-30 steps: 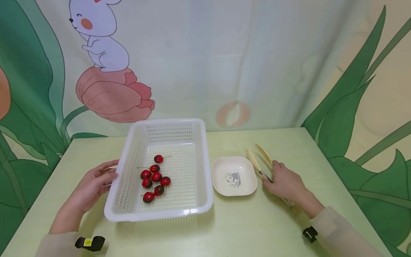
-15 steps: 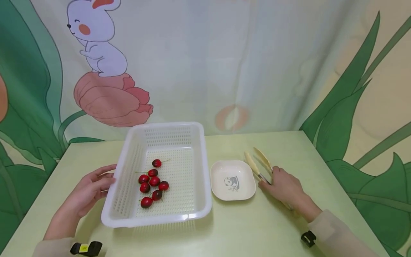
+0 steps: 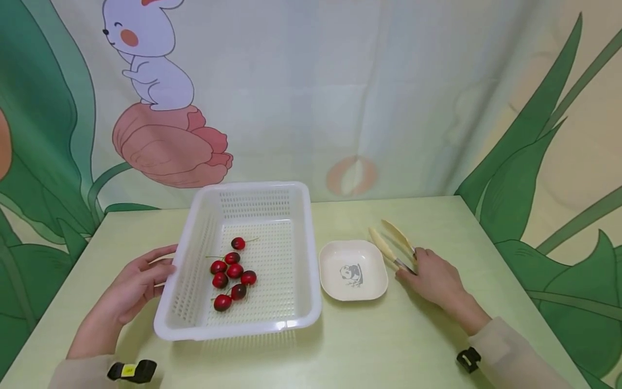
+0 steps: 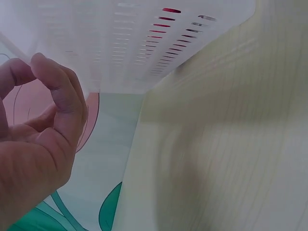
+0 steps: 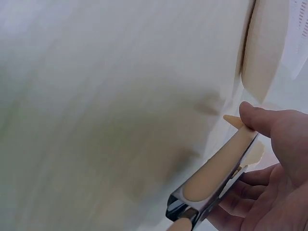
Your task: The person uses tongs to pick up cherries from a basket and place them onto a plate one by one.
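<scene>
In the head view, the white plastic basket (image 3: 303, 259) holds several red cherries (image 3: 235, 270), some with stems. My left hand (image 3: 133, 283) is at its left side, with fingertips and thumb touching the rim; in the left wrist view its loosely curved fingers (image 4: 60, 94) lie against the basket wall (image 4: 139, 43). My right hand (image 3: 434, 278) grips a pair of tongs (image 3: 404, 265) with cream tips and a metal body. The tips stand apart and point away from me. In the right wrist view my thumb presses the tongs' cream-and-metal handle (image 5: 216, 166). Part of the tongs is hidden by the hand.
A small square cream dish (image 3: 335, 270) with a panda print sits between the basket and the tongs. Everything stands on a pale green table (image 3: 350, 346). A patterned curtain (image 3: 272, 108) with a rabbit and leaves hangs behind the table's far edge.
The camera view shifts slightly. Both hands, the basket, the cherries and the dish keep nearly the same places; the tongs stay in my right hand.
</scene>
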`<control>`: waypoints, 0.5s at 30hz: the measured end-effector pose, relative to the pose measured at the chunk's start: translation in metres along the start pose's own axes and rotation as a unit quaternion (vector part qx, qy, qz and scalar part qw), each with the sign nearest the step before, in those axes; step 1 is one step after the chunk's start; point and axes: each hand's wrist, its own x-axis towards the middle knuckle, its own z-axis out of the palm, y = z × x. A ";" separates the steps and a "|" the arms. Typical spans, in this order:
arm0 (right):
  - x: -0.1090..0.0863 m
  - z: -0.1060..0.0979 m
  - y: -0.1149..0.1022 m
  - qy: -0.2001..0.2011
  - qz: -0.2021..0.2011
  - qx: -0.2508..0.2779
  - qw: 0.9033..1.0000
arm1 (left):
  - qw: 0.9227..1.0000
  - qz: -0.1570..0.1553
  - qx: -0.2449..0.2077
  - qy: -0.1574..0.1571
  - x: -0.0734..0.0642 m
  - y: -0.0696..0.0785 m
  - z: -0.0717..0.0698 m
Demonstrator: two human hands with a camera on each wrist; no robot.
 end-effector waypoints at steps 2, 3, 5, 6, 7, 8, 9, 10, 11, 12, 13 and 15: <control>0.000 -0.002 0.001 0.005 -0.004 -0.002 1.000 | 1.000 0.000 0.003 0.000 0.000 0.000 0.000; 0.000 -0.003 0.002 0.008 -0.006 -0.003 1.000 | 1.000 -0.003 0.003 0.001 0.000 0.000 0.001; 0.000 -0.005 0.003 0.013 -0.011 -0.005 1.000 | 1.000 -0.008 0.002 0.003 0.001 0.000 0.001; 0.000 -0.006 0.003 0.015 -0.013 -0.004 1.000 | 1.000 -0.010 0.001 0.004 0.001 -0.001 0.001; 0.000 -0.006 0.004 0.017 -0.014 -0.003 1.000 | 1.000 -0.012 0.000 0.003 0.001 -0.001 0.001; 0.000 -0.007 0.005 0.019 -0.016 0.000 1.000 | 1.000 -0.014 -0.003 0.005 0.001 -0.001 0.001; 0.000 -0.007 0.005 0.022 -0.017 0.003 1.000 | 1.000 -0.013 -0.003 0.004 0.001 -0.001 0.001; 0.000 -0.007 0.006 0.024 -0.019 0.006 1.000 | 1.000 -0.012 -0.003 0.005 0.002 -0.001 0.001; 0.001 -0.007 0.006 0.026 -0.021 0.009 0.999 | 1.000 -0.010 -0.002 0.003 0.002 -0.001 0.001; 0.001 -0.008 0.007 0.030 -0.022 0.012 0.999 | 1.000 -0.009 -0.002 0.003 0.002 0.000 0.001; 0.001 -0.008 0.007 0.033 -0.025 0.014 0.999 | 1.000 -0.008 -0.001 0.003 0.002 0.000 0.002; 0.001 -0.009 0.008 0.041 -0.031 0.017 0.999 | 1.000 -0.008 0.003 0.006 0.002 0.000 0.002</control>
